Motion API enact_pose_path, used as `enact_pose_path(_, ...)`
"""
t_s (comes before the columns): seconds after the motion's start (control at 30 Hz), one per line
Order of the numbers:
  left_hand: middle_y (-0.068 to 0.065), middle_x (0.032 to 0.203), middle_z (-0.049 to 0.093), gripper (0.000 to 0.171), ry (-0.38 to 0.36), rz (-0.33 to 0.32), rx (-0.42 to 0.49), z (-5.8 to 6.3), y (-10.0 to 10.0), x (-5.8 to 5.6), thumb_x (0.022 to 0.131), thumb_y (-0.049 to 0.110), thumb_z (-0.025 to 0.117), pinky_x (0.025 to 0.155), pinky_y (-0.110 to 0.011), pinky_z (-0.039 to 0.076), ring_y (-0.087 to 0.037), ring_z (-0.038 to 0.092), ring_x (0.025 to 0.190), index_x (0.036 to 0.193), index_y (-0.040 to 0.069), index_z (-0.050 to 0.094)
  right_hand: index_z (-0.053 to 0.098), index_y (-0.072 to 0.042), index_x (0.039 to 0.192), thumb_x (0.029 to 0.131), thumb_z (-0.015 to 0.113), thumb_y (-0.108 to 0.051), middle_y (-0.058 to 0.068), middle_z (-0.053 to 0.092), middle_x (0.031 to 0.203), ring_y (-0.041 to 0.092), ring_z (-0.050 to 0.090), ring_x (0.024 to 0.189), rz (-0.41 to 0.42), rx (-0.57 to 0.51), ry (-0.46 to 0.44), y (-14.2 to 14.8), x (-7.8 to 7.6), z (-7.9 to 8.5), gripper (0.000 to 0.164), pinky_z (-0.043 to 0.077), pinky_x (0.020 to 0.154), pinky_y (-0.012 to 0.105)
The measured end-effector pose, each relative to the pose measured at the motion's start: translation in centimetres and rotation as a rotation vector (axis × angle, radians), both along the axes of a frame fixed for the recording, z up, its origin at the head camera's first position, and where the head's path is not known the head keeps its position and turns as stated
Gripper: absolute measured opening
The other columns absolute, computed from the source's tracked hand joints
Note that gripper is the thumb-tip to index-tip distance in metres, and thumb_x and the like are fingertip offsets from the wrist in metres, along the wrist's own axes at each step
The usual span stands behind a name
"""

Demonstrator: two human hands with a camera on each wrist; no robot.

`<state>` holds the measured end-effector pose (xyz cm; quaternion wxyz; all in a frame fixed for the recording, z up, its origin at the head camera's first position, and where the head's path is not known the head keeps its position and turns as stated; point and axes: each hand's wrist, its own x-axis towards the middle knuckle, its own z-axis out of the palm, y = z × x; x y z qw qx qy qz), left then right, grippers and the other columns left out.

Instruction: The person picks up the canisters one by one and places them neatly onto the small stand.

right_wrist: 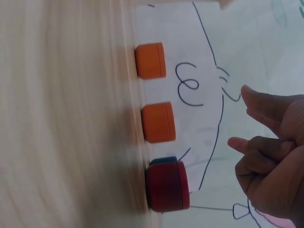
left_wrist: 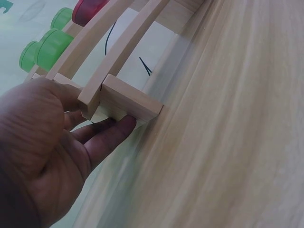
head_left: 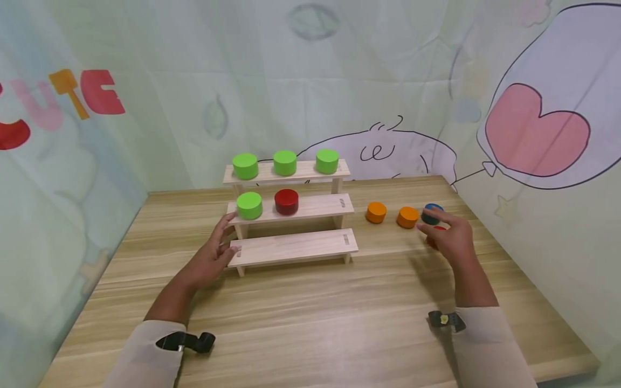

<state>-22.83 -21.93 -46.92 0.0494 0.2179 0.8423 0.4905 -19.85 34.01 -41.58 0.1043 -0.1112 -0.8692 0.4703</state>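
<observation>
My left hand (head_left: 206, 261) holds the left end of a three-tier wooden stand (head_left: 296, 248), with its fingers against the side leg in the left wrist view. Three short green cylinders (head_left: 284, 163) stand on the top shelf. On the middle shelf are another green cylinder (head_left: 249, 206) and a dark red cylinder (head_left: 287, 202). Over the table's right side, my right hand (head_left: 453, 237) hovers with thumb and a finger apart, holding nothing. Beneath it are a second red cylinder (right_wrist: 167, 186) and a blue cylinder (head_left: 430, 215), both partly hidden in the head view.
Two orange cylinders (head_left: 376, 212) stand on the wooden table (head_left: 310, 323) between the stand and my right hand. A printed cloth (head_left: 194, 108) hangs behind the table and along its sides. Black straps (head_left: 186, 341) are on both sleeves.
</observation>
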Motion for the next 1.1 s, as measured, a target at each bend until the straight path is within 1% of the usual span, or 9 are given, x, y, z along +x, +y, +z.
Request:
enact_pose_path(0.03,-0.032,0.180,0.014,0.082,0.000,0.000,0.000,0.0,0.0,0.0,0.116,0.010,0.050,0.118,-0.072,0.044,-0.062,0.028,0.160,0.176,0.031,-0.001,0.066,-0.012,0.151,0.099,0.084,-0.027,0.027,0.043,0.171,0.045,0.050,0.148,0.000,0.012,-0.010,0.3,-0.1,-0.1,0.057,0.062,0.108,0.043)
enact_pose_path(0.1,-0.032,0.180,0.014,0.082,0.001,-0.001,0.000,0.1,0.0,0.0,0.116,0.009,0.050,0.118,-0.072,0.043,-0.062,0.028,0.160,0.176,0.032,-0.002,0.066,-0.008,0.150,0.100,0.084,-0.027,0.028,0.043,0.170,0.051,0.044,0.155,0.009,0.040,-0.026,1.0,-0.2,-0.2,0.056,0.048,0.123,0.060)
enact_pose_path(0.13,-0.032,0.180,0.013,0.083,0.000,-0.002,0.001,0.1,0.0,0.0,0.116,0.009,0.050,0.118,-0.072,0.043,-0.062,0.028,0.160,0.176,0.032,-0.002,0.066,-0.007,0.150,0.100,0.083,-0.027,0.029,0.044,0.169,0.052,0.039,0.158,0.014,0.057,-0.032,1.4,-0.2,-0.2,0.056,0.042,0.127,0.064)
enact_pose_path(0.23,-0.032,0.180,0.013,0.083,-0.002,-0.001,-0.003,-0.1,0.0,-0.1,0.116,0.009,0.050,0.118,-0.072,0.044,-0.062,0.029,0.160,0.176,0.033,-0.002,0.065,-0.007,0.151,0.101,0.082,-0.025,0.029,0.043,0.170,0.055,0.035,0.160,0.024,0.066,-0.055,2.3,-0.2,-0.4,0.056,0.032,0.129,0.072)
enact_pose_path(0.47,-0.032,0.180,0.013,0.083,-0.014,0.014,-0.024,0.0,-0.1,-0.1,0.116,0.010,0.049,0.118,-0.072,0.044,-0.063,0.030,0.159,0.176,0.035,-0.003,0.067,0.000,0.146,0.100,0.081,-0.016,0.029,0.053,0.159,0.055,0.042,0.157,0.061,0.106,0.001,4.0,-0.5,-1.3,0.051,0.031,0.129,0.072)
enact_pose_path(0.63,-0.033,0.179,0.013,0.083,-0.012,0.014,-0.025,0.1,0.0,-0.1,0.116,0.010,0.049,0.119,-0.072,0.043,-0.063,0.031,0.159,0.176,0.034,-0.004,0.064,-0.001,0.149,0.102,0.080,-0.021,0.030,0.046,0.165,0.058,0.035,0.159,0.064,0.115,-0.070,4.9,-0.7,-1.6,0.054,0.029,0.128,0.075)
enact_pose_path(0.77,-0.035,0.178,0.015,0.083,0.004,0.008,-0.012,0.3,0.0,0.0,0.116,0.009,0.050,0.117,-0.072,0.044,-0.064,0.032,0.158,0.176,0.031,-0.003,0.061,-0.002,0.152,0.104,0.078,-0.024,0.029,0.040,0.170,0.060,0.028,0.161,0.066,0.120,-0.117,5.5,-1.0,-1.9,0.055,0.032,0.127,0.075)
enact_pose_path(0.93,-0.037,0.177,0.017,0.083,0.009,0.011,-0.020,0.2,0.0,0.0,0.116,0.008,0.050,0.116,-0.072,0.046,-0.064,0.034,0.157,0.176,0.030,-0.003,0.058,-0.004,0.156,0.103,0.079,-0.027,0.027,0.040,0.171,0.059,0.026,0.162,0.078,0.112,-0.150,6.2,-1.3,-2.7,0.061,0.034,0.126,0.074)
enact_pose_path(1.1,-0.035,0.178,0.015,0.083,0.004,0.013,-0.026,0.0,0.0,-0.1,0.116,0.010,0.049,0.117,-0.072,0.045,-0.063,0.033,0.157,0.176,0.031,-0.004,0.055,-0.007,0.158,0.102,0.080,-0.034,0.026,0.041,0.171,0.058,0.027,0.162,0.079,0.069,-0.168,6.9,-1.2,-3.6,0.067,0.029,0.128,0.076)
